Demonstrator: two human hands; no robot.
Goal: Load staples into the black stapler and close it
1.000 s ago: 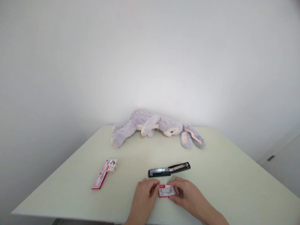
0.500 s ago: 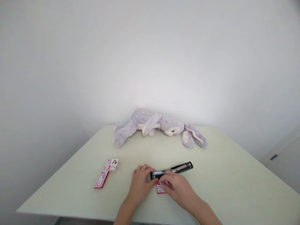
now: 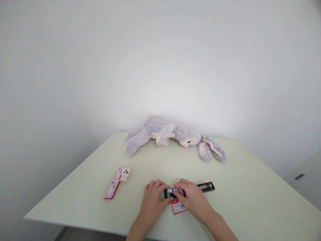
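Pale worktop [image 3: 238,201] | we see stapler [image 3: 200,188] lying crosswise, long axis left-right | both hands' fingers pinch its left end: left hand [image 3: 153,201], right hand [image 3: 192,199] | staple box [image 3: 178,207] just nearer us

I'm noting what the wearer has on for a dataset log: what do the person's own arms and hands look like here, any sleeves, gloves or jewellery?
Both the left hand and the right hand are bare: no gloves, and no rings or watch visible. The forearms are uncovered down to the bottom edge of the picture, with no sleeve showing.
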